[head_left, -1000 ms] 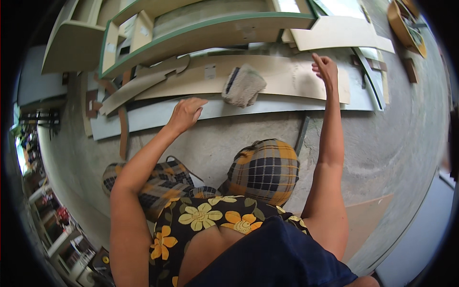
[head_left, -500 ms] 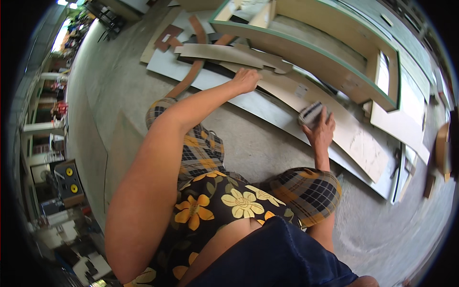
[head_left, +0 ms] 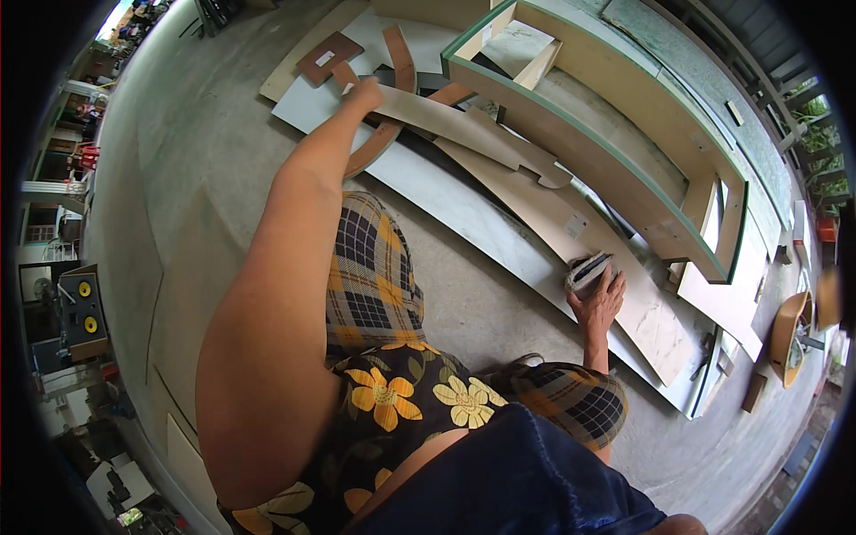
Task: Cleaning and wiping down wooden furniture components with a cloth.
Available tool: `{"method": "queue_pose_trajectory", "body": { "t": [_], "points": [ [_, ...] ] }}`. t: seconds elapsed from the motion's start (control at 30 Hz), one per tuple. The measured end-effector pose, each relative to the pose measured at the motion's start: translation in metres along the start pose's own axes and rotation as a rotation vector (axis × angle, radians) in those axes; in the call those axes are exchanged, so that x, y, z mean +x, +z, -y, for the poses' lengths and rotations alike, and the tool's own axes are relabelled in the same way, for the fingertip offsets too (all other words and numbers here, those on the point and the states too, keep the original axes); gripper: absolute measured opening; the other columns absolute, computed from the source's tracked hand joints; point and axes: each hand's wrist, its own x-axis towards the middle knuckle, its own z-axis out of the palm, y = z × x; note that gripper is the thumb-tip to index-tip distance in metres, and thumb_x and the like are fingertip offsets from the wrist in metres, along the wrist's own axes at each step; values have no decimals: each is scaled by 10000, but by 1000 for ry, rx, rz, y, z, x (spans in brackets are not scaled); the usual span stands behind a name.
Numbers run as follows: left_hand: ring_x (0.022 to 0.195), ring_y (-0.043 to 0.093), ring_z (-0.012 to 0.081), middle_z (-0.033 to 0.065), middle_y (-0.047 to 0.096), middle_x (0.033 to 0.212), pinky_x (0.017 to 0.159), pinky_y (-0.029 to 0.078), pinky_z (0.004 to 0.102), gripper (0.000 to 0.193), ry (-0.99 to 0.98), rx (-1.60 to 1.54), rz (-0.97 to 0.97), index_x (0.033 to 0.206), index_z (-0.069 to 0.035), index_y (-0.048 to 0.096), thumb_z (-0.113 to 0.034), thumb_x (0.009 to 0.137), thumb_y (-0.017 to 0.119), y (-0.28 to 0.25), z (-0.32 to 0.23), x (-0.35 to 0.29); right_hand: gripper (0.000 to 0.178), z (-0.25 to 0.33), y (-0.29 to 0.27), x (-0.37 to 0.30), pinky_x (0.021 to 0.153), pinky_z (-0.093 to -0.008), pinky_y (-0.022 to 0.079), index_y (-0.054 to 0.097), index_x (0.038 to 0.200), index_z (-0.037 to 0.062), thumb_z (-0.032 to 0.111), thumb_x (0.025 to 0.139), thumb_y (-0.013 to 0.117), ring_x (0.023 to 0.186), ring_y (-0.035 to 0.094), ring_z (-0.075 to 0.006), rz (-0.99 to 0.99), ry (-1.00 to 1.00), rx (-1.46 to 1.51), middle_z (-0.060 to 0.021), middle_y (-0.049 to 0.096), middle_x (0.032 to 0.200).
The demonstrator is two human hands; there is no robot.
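Observation:
My left hand (head_left: 364, 94) is closed at the left end of a long beige board strip (head_left: 450, 127), which has a rounded, notched far end. In my right hand (head_left: 599, 312) is a grey, fuzzy folded pad (head_left: 588, 273) with a dark band, resting on a long tapering beige board (head_left: 555, 207). That board lies over a pale marbled panel (head_left: 464, 212) on the floor. Curved brown strips (head_left: 401, 58) pass beneath and beside the notched strip, close to my left hand. A brown plate (head_left: 330, 59) with a small white label lies beyond it.
A large open wooden frame (head_left: 615, 116) with green edges stands behind the boards. More panels (head_left: 727, 308) lie to the right, near a tan basin-like object (head_left: 790, 339). A black speaker (head_left: 82, 312) with yellow cones stands far left, across the concrete floor (head_left: 205, 116).
My left hand has moved left, from the middle of the boards to the notched strip's end. My right hand stays with the pad on the tapering board. The view has shifted.

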Motion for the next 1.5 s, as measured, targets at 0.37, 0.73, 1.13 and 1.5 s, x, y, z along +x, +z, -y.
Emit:
{"method": "queue_pose_trajectory", "body": {
  "t": [0.37,0.73,1.13,1.5],
  "points": [
    [1158,520,325,169,546,1246,965,389,474,651,-532,-919,71,1265,18,445,-317,761,686,51,68,43,1099,-6,-1,4,1060,-498,284,287,1365,-5,430,516,831,1297,305,-434,-25,54,-50,-319,303,1387],
    [1060,516,218,59,564,1111,899,399,413,414,-704,-1711,-32,1144,-143,530,-396,833,631,44,122,65,1015,-3,6,7,1025,-451,341,316,1333,21,311,505,824,1222,383,-415,-149,-44,31,-275,383,1309],
    [1179,489,258,116,532,1248,1003,375,385,452,-410,-1495,513,1244,-41,470,-270,885,623,-44,117,14,866,-13,1,19,966,-442,382,417,1282,112,189,518,816,1167,452,-336,-120,154,135,-149,475,1248],
    [940,625,227,86,613,1085,878,460,344,372,48,-1138,265,1179,-29,518,-279,912,585,-210,25,-76,616,-44,16,23,883,-401,452,528,1188,128,191,612,735,1050,543,-323,-221,270,489,-135,572,1123]
  ]
}}
